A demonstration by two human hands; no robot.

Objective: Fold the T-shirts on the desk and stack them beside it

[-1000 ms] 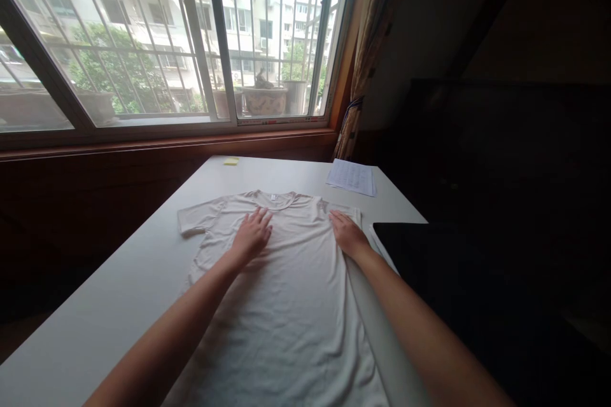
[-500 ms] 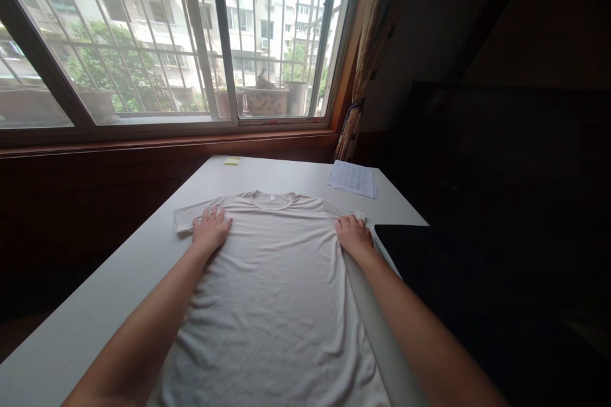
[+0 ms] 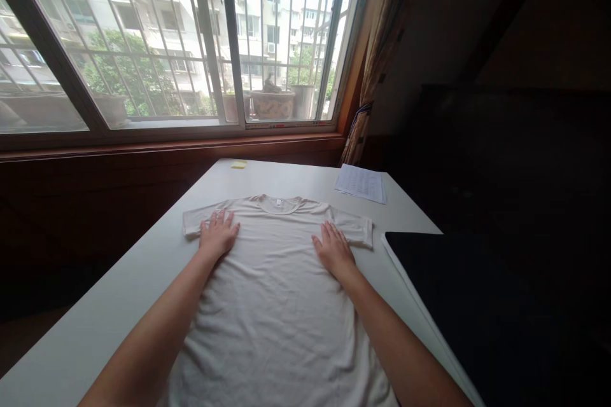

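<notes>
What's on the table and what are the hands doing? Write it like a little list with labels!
left hand: left hand flat, palm down, on the T-shirt near its left sleeve
right hand: right hand flat, palm down, on the T-shirt near its right sleeve
T-shirt: white T-shirt spread face up, collar toward the window
table: white table
papers: printed sheets at the far right corner
note: yellow sticky note at the far edge
dark thing: black flat item right of the shirt
</notes>
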